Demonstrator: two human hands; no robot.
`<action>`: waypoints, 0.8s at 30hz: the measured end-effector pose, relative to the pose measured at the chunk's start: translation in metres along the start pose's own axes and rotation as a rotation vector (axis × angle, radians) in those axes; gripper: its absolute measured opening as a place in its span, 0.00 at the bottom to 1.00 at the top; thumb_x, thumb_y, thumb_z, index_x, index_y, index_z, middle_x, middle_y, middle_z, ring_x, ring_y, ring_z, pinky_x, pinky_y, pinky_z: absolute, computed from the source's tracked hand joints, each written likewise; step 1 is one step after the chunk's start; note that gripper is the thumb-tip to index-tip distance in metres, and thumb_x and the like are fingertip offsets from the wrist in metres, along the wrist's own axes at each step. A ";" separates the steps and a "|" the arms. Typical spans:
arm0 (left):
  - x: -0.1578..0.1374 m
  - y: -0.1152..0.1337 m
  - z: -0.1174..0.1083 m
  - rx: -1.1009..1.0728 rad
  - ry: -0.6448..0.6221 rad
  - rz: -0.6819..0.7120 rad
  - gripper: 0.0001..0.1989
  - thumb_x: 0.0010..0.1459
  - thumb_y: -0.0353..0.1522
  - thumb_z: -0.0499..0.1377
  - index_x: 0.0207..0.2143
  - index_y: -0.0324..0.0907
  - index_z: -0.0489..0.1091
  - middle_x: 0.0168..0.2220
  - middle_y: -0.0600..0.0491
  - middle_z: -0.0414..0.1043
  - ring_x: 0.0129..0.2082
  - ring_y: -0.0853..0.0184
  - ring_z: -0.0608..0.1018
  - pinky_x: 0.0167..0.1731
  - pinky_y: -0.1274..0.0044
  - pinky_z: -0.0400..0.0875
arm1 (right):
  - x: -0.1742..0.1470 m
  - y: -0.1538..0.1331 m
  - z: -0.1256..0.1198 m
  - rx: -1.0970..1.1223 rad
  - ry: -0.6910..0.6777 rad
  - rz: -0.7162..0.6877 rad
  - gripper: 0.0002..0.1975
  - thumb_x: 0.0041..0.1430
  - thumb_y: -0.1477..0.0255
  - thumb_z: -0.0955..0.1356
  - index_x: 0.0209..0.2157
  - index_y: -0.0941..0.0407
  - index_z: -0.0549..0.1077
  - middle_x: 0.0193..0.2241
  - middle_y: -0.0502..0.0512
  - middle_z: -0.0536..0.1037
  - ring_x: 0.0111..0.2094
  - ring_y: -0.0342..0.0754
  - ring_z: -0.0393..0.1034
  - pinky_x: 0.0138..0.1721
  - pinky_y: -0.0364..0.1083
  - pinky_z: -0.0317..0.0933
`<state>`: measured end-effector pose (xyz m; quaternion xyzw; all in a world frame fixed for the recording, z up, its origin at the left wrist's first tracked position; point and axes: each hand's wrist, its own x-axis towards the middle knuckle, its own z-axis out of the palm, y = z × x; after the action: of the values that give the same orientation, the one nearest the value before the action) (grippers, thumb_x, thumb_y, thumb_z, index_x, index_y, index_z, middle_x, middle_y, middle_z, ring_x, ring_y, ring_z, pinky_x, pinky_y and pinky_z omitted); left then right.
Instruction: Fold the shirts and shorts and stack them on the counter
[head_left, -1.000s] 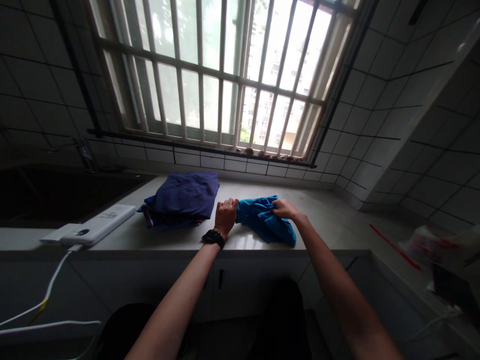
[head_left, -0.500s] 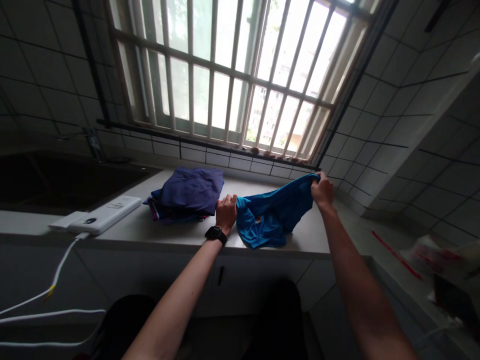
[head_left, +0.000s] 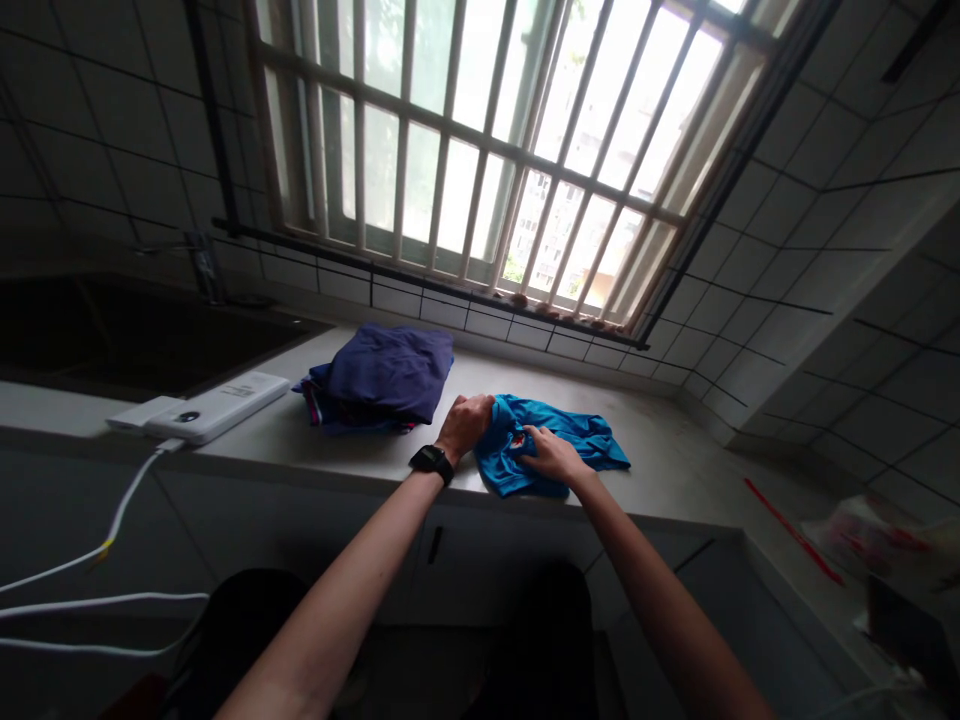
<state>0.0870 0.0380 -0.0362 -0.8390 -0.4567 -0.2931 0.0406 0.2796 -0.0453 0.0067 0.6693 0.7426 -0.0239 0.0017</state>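
A bright blue shirt (head_left: 592, 435) with a small patch of print on it lies bunched on the white counter. My left hand (head_left: 466, 424), with a black watch on its wrist, is closed on the shirt's left edge. My right hand (head_left: 553, 456) rests on the middle of the cloth beside the print, its fingers stretched out. Just left of my left hand sits a stack of folded dark purple-blue clothes (head_left: 390, 375), with edges of other cloth showing beneath.
A white power bank (head_left: 225, 405) with a white cable (head_left: 127, 505) lies on the counter left of the clothes. Beyond it is a dark sink (head_left: 97, 340) with a faucet (head_left: 202, 265). A red strip (head_left: 791, 530) and a plastic bag (head_left: 870, 530) lie at right. A barred window (head_left: 480, 150) stands behind.
My right hand has let go of the shirt's raised right end and moved left onto its middle. That end now lies down on the counter. My left hand keeps its hold.
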 end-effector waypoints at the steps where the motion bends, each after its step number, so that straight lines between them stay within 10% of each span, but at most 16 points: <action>1: -0.001 0.000 0.000 -0.012 -0.013 0.011 0.17 0.73 0.28 0.44 0.51 0.38 0.71 0.38 0.44 0.78 0.41 0.58 0.81 0.54 0.66 0.66 | 0.000 -0.007 0.002 -0.012 0.009 0.036 0.27 0.69 0.62 0.67 0.66 0.54 0.65 0.59 0.65 0.76 0.58 0.59 0.73 0.52 0.49 0.67; 10: -0.002 -0.006 0.015 -0.105 -0.022 0.241 0.32 0.63 0.40 0.62 0.64 0.35 0.62 0.44 0.42 0.81 0.44 0.55 0.83 0.55 0.64 0.69 | -0.003 0.004 -0.005 0.450 0.322 0.326 0.14 0.67 0.68 0.61 0.49 0.56 0.72 0.42 0.60 0.81 0.45 0.56 0.77 0.44 0.48 0.66; 16: 0.000 -0.008 0.015 -0.111 0.060 0.231 0.18 0.67 0.23 0.51 0.58 0.39 0.67 0.42 0.45 0.81 0.43 0.60 0.83 0.52 0.66 0.71 | -0.040 -0.001 -0.039 0.805 -0.666 -0.319 0.21 0.62 0.50 0.70 0.37 0.55 0.72 0.36 0.57 0.83 0.34 0.51 0.77 0.35 0.46 0.66; 18: -0.001 -0.008 0.012 -0.114 0.073 0.211 0.19 0.65 0.21 0.50 0.56 0.39 0.68 0.43 0.45 0.80 0.45 0.60 0.83 0.52 0.66 0.71 | -0.038 0.000 -0.044 0.869 -0.507 -0.343 0.26 0.64 0.44 0.65 0.37 0.55 0.73 0.36 0.58 0.83 0.32 0.50 0.76 0.36 0.48 0.68; 22: -0.003 -0.007 0.007 -0.107 0.068 0.211 0.20 0.60 0.21 0.56 0.55 0.38 0.69 0.45 0.43 0.79 0.48 0.57 0.81 0.53 0.65 0.70 | -0.014 0.009 -0.031 0.729 0.243 -0.056 0.26 0.59 0.51 0.71 0.51 0.54 0.73 0.46 0.61 0.80 0.43 0.54 0.76 0.46 0.52 0.70; 24: -0.003 -0.006 0.006 -0.104 0.080 0.219 0.19 0.59 0.21 0.57 0.53 0.38 0.69 0.44 0.44 0.79 0.47 0.57 0.81 0.52 0.66 0.69 | -0.005 0.011 -0.020 0.626 0.247 -0.061 0.27 0.55 0.59 0.75 0.54 0.53 0.74 0.51 0.61 0.79 0.51 0.57 0.74 0.54 0.55 0.68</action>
<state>0.0834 0.0409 -0.0437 -0.8725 -0.3445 -0.3433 0.0471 0.2913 -0.0488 0.0262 0.6126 0.7135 -0.1698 -0.2945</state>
